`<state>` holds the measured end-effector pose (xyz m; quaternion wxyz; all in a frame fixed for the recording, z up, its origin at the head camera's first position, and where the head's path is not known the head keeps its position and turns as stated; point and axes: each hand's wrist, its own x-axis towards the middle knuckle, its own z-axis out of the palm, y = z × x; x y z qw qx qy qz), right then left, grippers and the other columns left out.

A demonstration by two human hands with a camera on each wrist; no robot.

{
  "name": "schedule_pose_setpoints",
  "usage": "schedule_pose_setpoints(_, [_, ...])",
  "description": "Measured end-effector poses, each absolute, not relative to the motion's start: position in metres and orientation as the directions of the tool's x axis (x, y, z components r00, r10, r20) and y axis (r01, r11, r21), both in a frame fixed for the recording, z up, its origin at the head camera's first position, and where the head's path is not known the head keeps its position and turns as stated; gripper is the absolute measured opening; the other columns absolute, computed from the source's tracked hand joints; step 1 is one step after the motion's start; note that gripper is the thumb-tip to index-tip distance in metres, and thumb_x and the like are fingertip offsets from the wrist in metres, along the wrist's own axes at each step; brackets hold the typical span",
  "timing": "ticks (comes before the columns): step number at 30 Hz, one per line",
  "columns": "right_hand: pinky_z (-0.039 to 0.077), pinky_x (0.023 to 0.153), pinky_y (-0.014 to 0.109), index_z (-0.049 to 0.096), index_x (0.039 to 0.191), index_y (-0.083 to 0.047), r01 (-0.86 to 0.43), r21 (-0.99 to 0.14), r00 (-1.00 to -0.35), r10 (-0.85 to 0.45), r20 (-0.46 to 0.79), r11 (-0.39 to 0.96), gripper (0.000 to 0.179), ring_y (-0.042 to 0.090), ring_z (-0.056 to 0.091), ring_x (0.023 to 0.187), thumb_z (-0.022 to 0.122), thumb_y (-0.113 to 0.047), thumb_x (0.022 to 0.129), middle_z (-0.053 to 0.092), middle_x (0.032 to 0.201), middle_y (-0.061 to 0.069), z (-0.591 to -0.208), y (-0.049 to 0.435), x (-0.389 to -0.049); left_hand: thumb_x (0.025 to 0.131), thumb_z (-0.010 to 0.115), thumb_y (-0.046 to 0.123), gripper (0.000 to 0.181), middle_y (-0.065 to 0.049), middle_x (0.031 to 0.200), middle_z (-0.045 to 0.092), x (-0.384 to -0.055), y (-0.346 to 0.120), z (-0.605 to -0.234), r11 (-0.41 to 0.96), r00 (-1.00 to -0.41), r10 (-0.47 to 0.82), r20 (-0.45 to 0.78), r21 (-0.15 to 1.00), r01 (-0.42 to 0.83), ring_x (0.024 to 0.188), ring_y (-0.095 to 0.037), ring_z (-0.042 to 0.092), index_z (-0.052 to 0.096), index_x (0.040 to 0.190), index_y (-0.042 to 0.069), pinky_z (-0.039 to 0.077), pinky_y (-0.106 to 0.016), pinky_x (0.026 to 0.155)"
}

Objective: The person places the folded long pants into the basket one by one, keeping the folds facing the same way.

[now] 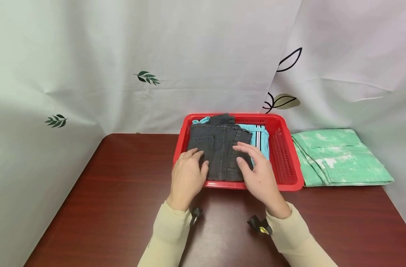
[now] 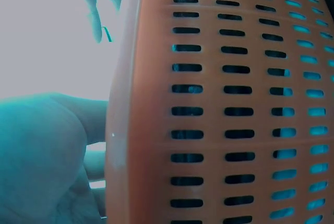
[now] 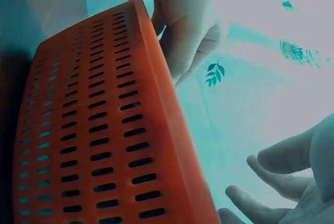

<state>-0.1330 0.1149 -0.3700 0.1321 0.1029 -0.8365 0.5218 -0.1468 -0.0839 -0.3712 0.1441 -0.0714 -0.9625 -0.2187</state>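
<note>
Folded black jeans (image 1: 219, 155) lie on top inside a red plastic basket (image 1: 223, 184), over a light blue garment (image 1: 264, 139) with a black-and-white stripe. My left hand (image 1: 187, 176) rests at the jeans' left side, fingers relaxed, its wrist over the front rim. In the right wrist view the left hand (image 3: 188, 31) also shows close against the basket rim. My right hand (image 1: 260, 178) hovers around the jeans' right edge, thumb and fingers spread apart. The right wrist view shows the right hand (image 3: 292, 182) raised off the rim, nothing held.
A folded green-and-white tie-dye cloth (image 1: 343, 159) lies right beside the basket. Everything stands on a dark red-brown wooden table (image 1: 123, 193). A white curtain (image 1: 206, 55) with printed leaves hangs close behind the basket and along both sides.
</note>
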Motion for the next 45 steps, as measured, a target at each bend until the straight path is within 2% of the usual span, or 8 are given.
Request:
schedule_pose_setpoints(7, [0.042, 0.105, 0.058, 0.065, 0.130, -0.008, -0.322, -0.841, -0.928, 0.029, 0.370, 0.436, 0.033, 0.023, 0.044, 0.138, 0.060, -0.006, 0.098, 0.056, 0.143, 0.008, -0.364, 0.132, -0.130, 0.089, 0.075, 0.021, 0.040, -0.015, 0.130, 0.064, -0.146, -0.076, -0.372, 0.876, -0.946, 0.082, 0.313, 0.429, 0.218, 0.119, -0.033, 0.059, 0.070, 0.125, 0.003, 0.047, -0.049, 0.102])
schedule_pose_setpoints(12, [0.046, 0.104, 0.049, 0.065, 0.130, -0.009, -0.336, -0.820, -0.912, 0.056, 0.405, 0.464, 0.033, 0.019, 0.047, 0.134, 0.060, -0.007, 0.098, 0.057, 0.141, 0.005, -0.358, 0.146, -0.131, 0.088, 0.076, 0.022, 0.042, -0.015, 0.130, 0.064, -0.145, -0.073, -0.371, 0.866, -0.941, 0.087, 0.326, 0.443, 0.233, 0.120, -0.033, 0.059, 0.070, 0.126, 0.004, 0.047, -0.049, 0.102])
schedule_pose_setpoints(19, [0.041, 0.105, 0.056, 0.065, 0.129, -0.006, -0.352, -0.798, -0.898, 0.063, 0.435, 0.489, 0.032, 0.024, 0.049, 0.131, 0.058, -0.005, 0.099, 0.058, 0.139, 0.008, -0.353, 0.167, -0.132, 0.089, 0.075, 0.023, 0.042, -0.014, 0.132, 0.063, -0.145, -0.065, -0.366, 0.854, -0.934, 0.108, 0.341, 0.448, 0.263, 0.120, -0.032, 0.058, 0.069, 0.128, 0.006, 0.047, -0.048, 0.102])
schedule_pose_setpoints(25, [0.040, 0.100, 0.020, 0.059, 0.135, -0.004, -0.321, -0.804, -0.905, 0.089, 0.417, 0.501, 0.034, 0.021, 0.050, 0.126, 0.052, -0.010, 0.103, 0.059, 0.137, 0.007, -0.356, 0.180, -0.133, 0.090, 0.074, 0.024, 0.042, -0.012, 0.133, 0.063, -0.145, -0.054, -0.360, 0.843, -0.929, 0.128, 0.346, 0.455, 0.286, 0.121, -0.031, 0.058, 0.068, 0.129, 0.008, 0.046, -0.048, 0.103])
schedule_pose_setpoints(28, [0.039, 0.094, 0.013, 0.055, 0.139, -0.005, -0.282, -0.827, -0.922, 0.099, 0.373, 0.486, 0.036, 0.021, 0.049, 0.125, 0.046, -0.015, 0.106, 0.056, 0.139, 0.007, -0.356, 0.187, -0.132, 0.091, 0.073, 0.024, 0.042, -0.012, 0.134, 0.062, -0.144, -0.048, -0.356, 0.838, -0.930, 0.136, 0.342, 0.462, 0.292, 0.123, -0.031, 0.057, 0.068, 0.130, 0.008, 0.045, -0.048, 0.104])
schedule_pose_setpoints(40, [0.047, 0.076, 0.023, 0.052, 0.144, -0.012, -0.137, -0.842, -0.951, 0.169, 0.259, 0.521, 0.040, 0.019, 0.059, 0.105, 0.041, -0.025, 0.108, 0.060, 0.133, 0.016, -0.364, 0.219, -0.128, 0.093, 0.071, 0.026, 0.042, -0.011, 0.135, 0.062, -0.145, -0.022, -0.349, 0.823, -0.925, 0.196, 0.324, 0.458, 0.335, 0.124, -0.030, 0.057, 0.067, 0.131, 0.010, 0.045, -0.046, 0.105])
schedule_pose_setpoints(42, [0.050, 0.088, 0.033, 0.052, 0.144, -0.011, -0.115, -0.842, -0.954, 0.176, 0.241, 0.528, 0.041, 0.029, 0.057, 0.117, 0.041, -0.027, 0.108, 0.057, 0.138, 0.017, -0.365, 0.224, -0.128, 0.093, 0.071, 0.026, 0.042, -0.011, 0.135, 0.062, -0.144, -0.018, -0.349, 0.817, -0.923, 0.214, 0.319, 0.460, 0.349, 0.125, -0.029, 0.056, 0.067, 0.132, 0.010, 0.045, -0.046, 0.105])
schedule_pose_setpoints(45, [0.040, 0.106, 0.053, 0.052, 0.144, -0.010, -0.090, -0.834, -0.956, 0.186, 0.225, 0.545, 0.042, 0.039, 0.044, 0.135, 0.041, -0.028, 0.108, 0.049, 0.146, 0.017, -0.367, 0.234, -0.128, 0.094, 0.070, 0.026, 0.042, -0.010, 0.136, 0.062, -0.142, -0.011, -0.350, 0.807, -0.919, 0.241, 0.313, 0.461, 0.369, 0.125, -0.028, 0.056, 0.067, 0.132, 0.010, 0.045, -0.045, 0.105])
